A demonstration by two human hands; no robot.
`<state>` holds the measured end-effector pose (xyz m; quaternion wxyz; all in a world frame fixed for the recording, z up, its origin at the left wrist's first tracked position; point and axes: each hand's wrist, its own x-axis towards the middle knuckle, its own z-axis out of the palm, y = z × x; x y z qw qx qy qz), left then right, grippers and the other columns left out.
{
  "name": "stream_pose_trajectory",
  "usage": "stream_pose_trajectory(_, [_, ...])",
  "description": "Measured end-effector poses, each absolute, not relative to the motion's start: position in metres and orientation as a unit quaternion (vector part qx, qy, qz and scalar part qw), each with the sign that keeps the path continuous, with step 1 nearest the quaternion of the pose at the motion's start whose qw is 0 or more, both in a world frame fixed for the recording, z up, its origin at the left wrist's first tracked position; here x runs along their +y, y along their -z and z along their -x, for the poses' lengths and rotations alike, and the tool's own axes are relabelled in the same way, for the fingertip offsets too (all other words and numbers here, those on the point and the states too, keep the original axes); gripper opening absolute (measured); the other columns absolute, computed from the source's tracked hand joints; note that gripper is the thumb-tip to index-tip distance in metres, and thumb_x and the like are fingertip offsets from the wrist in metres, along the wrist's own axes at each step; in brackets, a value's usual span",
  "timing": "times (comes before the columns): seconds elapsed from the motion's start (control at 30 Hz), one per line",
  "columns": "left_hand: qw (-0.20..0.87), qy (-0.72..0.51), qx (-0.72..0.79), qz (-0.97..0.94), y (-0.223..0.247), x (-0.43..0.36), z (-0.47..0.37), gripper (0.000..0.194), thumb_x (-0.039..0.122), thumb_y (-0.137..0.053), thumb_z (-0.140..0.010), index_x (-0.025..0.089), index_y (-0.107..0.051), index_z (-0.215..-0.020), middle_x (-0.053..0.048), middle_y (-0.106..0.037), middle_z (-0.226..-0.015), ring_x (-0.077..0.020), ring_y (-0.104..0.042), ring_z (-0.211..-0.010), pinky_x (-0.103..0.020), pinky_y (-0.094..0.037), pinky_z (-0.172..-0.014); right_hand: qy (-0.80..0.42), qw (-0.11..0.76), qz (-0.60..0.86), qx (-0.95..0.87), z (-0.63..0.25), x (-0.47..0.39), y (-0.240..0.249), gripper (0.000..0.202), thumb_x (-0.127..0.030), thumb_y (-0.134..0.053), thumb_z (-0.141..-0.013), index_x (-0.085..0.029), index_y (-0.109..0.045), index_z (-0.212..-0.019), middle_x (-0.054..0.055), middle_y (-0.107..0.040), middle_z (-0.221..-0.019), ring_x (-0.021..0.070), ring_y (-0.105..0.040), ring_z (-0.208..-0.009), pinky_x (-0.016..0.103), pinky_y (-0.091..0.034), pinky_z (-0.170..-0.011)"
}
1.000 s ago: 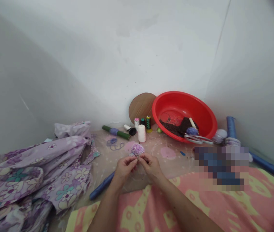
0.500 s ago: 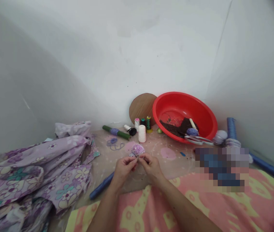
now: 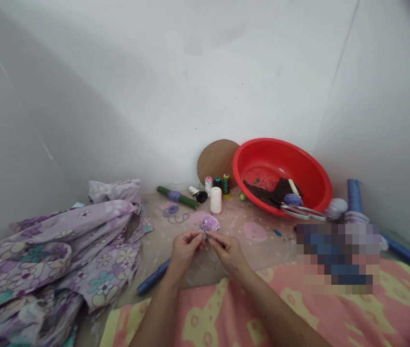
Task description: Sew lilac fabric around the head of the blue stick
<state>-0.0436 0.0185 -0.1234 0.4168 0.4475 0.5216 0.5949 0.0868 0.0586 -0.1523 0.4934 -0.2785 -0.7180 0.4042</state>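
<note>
Near the middle, a small rounded bundle of purple floral cloth [image 3: 209,223] shows just beyond my fingertips. My left hand [image 3: 186,246] pinches at its near end, thumb against forefinger. My right hand [image 3: 228,250] pinches at the same spot from the other side, and the two sets of fingertips almost meet. What exactly lies between them is too small to make out; a thread may be there. A white thread spool [image 3: 216,200] stands a little beyond the bundle. Loose purple yarn [image 3: 176,216] lies on the mat to the left of it.
A red basin [image 3: 320,168] with dark material leans at the back right, beside a cardboard disc [image 3: 214,161]. Several spools and a green stick [image 3: 186,199] wound with yarn lie near the wall. Floral fabric [image 3: 103,260] is heaped left; a pink-yellow blanket [image 3: 233,313] lies in front.
The view has shifted slightly, so the surroundings sit a little further right. My fingertips have moved slightly at the near end of the cloth bundle, still pinched together.
</note>
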Motion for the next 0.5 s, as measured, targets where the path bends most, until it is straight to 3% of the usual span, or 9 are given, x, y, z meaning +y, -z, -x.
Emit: stream_pose_trajectory(0.5, [0.435, -0.613, 0.509, -0.420, 0.1237, 0.0181, 0.0440, 0.022, 0.033, -0.063, -0.058, 0.011, -0.060, -0.056, 0.002, -0.054, -0.046, -0.0059, -0.044, -0.040, -0.017, -0.034, -0.043, -0.341, 0.443, 0.302, -0.772, -0.0902, 0.0589, 0.1572, 0.031, -0.022, -0.048, -0.077, -0.029, -0.058, -0.105, -0.001, -0.062, -0.102, 0.0174, -0.060, -0.091, 0.031, -0.048, -0.078])
